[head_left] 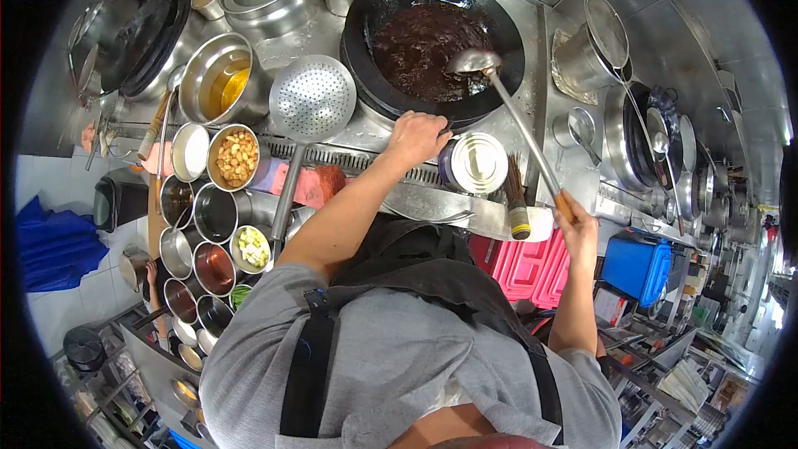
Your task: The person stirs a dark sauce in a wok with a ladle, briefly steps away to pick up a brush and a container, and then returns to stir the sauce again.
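Note:
My left hand (pixel 418 140) is closed at the near rim of the black wok (pixel 363 62), on its handle as far as I can see. Dark brown sauce (pixel 428 41) bubbles inside. My right hand (pixel 576 223) grips the wooden end of a long ladle (pixel 525 129), whose bowl lies over the sauce at the wok's right side. Just below the wok, between my hands, stands a can (pixel 479 163) with a pale round top. A perforated strainer (pixel 312 98) rests left of the wok, its handle pointing towards me.
Left are a pot of yellow oil (pixel 218 83), a bowl of nuts or diced food (pixel 233 158) and several seasoning containers (pixel 214 268). A brush (pixel 518 212) lies right of the can. Further right stands a tall pot (pixel 582 58) with a sieve. A co-worker's arm (pixel 155 295) shows far left.

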{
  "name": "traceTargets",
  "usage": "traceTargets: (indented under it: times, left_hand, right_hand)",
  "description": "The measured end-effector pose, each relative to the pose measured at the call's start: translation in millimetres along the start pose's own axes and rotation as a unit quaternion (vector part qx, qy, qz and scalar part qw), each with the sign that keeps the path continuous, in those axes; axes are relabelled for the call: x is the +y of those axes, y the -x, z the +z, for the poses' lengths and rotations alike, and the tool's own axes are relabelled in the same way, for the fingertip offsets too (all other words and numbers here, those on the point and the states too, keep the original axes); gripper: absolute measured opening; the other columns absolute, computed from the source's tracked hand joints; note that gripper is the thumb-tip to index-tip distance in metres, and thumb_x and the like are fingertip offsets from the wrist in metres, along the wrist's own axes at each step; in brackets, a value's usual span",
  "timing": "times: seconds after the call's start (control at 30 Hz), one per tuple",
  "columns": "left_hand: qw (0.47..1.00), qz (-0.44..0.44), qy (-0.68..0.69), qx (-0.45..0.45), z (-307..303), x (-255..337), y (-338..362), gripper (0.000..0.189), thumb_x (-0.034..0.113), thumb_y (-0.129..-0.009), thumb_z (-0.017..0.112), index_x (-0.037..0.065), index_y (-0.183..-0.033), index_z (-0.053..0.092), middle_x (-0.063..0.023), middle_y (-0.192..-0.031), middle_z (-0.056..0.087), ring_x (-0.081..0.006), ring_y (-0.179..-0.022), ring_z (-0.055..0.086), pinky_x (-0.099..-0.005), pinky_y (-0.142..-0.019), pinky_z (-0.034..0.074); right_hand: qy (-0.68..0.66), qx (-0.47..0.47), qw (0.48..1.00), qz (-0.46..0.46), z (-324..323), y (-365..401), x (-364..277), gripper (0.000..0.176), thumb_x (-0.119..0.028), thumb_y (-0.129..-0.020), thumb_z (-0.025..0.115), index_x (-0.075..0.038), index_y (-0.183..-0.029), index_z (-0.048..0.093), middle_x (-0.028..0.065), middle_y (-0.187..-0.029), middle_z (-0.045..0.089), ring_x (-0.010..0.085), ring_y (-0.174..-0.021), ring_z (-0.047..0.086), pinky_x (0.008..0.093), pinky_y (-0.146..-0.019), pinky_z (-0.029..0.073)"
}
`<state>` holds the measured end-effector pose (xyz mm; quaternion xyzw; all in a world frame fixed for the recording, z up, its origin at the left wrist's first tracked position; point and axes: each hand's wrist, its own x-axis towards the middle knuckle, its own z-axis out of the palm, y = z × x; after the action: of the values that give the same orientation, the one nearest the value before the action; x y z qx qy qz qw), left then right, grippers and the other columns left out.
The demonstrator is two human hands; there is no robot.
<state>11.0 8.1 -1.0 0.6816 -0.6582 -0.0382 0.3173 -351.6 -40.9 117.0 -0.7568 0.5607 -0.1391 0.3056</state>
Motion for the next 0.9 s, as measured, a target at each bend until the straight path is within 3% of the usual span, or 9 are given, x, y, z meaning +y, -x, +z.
traceTargets:
  times: [0.23,0.33,0.4,0.5,0.6,0.67,0.73,0.8,0.9]
  left_hand:
    - [0.999,-0.029,-0.023,0.000,-0.6,6.3,0.6,0.023,0.030,-0.083,0.070,0.008,-0.079,0.064,-0.0074,-0.079,0.068,-0.0259,-0.081,0.065,-0.0415,-0.075,0.047]
    - [0.999,-0.044,-0.017,-0.010,-2.0,8.6,1.1,0.023,0.030,-0.082,0.070,0.008,-0.080,0.064,-0.0077,-0.082,0.068,-0.0272,-0.083,0.064,-0.0424,-0.077,0.046]
    - [0.999,-0.045,-0.020,0.010,-2.0,10.6,2.9,0.023,0.030,-0.082,0.070,0.008,-0.081,0.065,-0.0077,-0.081,0.068,-0.0278,-0.084,0.063,-0.0426,-0.077,0.046]
    - [0.998,-0.062,-0.024,0.006,-4.5,14.1,5.1,0.020,0.026,-0.081,0.071,0.008,-0.085,0.065,-0.0083,-0.086,0.067,-0.0294,-0.089,0.061,-0.0432,-0.080,0.045]
    - [0.994,-0.045,0.027,0.097,-11.4,32.4,18.3,0.023,0.018,-0.080,0.072,0.007,-0.097,0.062,-0.0114,-0.108,0.062,-0.0321,-0.101,0.057,-0.0450,-0.086,0.045]
    - [0.983,-0.057,0.040,0.168,-19.6,64.9,41.6,0.025,0.016,-0.080,0.072,0.005,-0.101,0.062,-0.0126,-0.109,0.061,-0.0332,-0.105,0.057,-0.0444,-0.091,0.044]
    - [0.979,-0.102,0.050,0.167,-14.0,88.8,77.1,0.025,0.014,-0.082,0.072,0.004,-0.102,0.062,-0.0142,-0.106,0.062,-0.0343,-0.104,0.058,-0.0423,-0.091,0.046]
    - [0.973,-0.149,0.135,0.117,-0.1,105.6,118.7,0.019,0.014,-0.084,0.070,0.001,-0.096,0.064,-0.0138,-0.094,0.066,-0.0328,-0.088,0.064,-0.0403,-0.080,0.051]
    - [0.922,-0.317,0.223,-0.011,21.6,136.9,171.1,0.012,0.013,-0.083,0.069,0.002,-0.085,0.064,-0.0134,-0.077,0.067,-0.0328,-0.075,0.066,-0.0428,-0.071,0.053]
  right_hand:
    - [-0.123,-0.079,0.989,-0.034,51.8,11.9,14.5,0.051,-0.004,-0.084,0.072,-0.004,-0.133,0.058,0.0128,-0.113,0.070,0.0118,-0.102,0.063,0.0268,-0.090,0.049]
    - [-0.116,-0.093,0.989,-0.024,82.6,-10.5,-0.7,0.048,-0.009,-0.086,0.069,-0.005,-0.132,0.058,0.0164,-0.110,0.071,0.0199,-0.100,0.068,0.0301,-0.089,0.050]
    - [-0.044,-0.064,0.995,-0.068,97.8,-33.8,-7.3,0.044,-0.016,-0.089,0.067,-0.008,-0.131,0.058,0.0226,-0.108,0.069,0.0340,-0.100,0.068,0.0368,-0.088,0.051]
    - [-0.037,-0.016,0.991,-0.127,107.6,-69.5,-15.2,0.043,-0.021,-0.090,0.065,-0.011,-0.130,0.059,0.0269,-0.107,0.066,0.0427,-0.102,0.063,0.0434,-0.088,0.050]
    - [-0.022,-0.012,0.990,-0.136,89.2,-98.1,-6.4,0.044,-0.020,-0.089,0.066,-0.012,-0.131,0.058,0.0252,-0.109,0.066,0.0417,-0.102,0.064,0.0450,-0.087,0.050]
    - [0.010,-0.001,0.992,-0.129,67.2,-109.2,6.7,0.043,-0.020,-0.089,0.066,-0.013,-0.130,0.059,0.0234,-0.107,0.068,0.0410,-0.101,0.064,0.0440,-0.086,0.051]
    - [0.000,0.001,0.989,-0.147,41.7,-116.5,32.1,0.043,-0.020,-0.088,0.067,-0.013,-0.130,0.060,0.0231,-0.107,0.068,0.0406,-0.101,0.065,0.0435,-0.086,0.051]
    - [0.008,-0.005,0.987,-0.159,11.7,-119.7,58.4,0.043,-0.018,-0.088,0.068,-0.012,-0.130,0.060,0.0215,-0.106,0.069,0.0379,-0.099,0.067,0.0404,-0.085,0.052]
    - [-0.009,-0.022,0.983,-0.182,-34.2,-112.5,78.3,0.044,-0.016,-0.086,0.070,-0.011,-0.129,0.061,0.0198,-0.106,0.070,0.0343,-0.098,0.069,0.0378,-0.084,0.052]
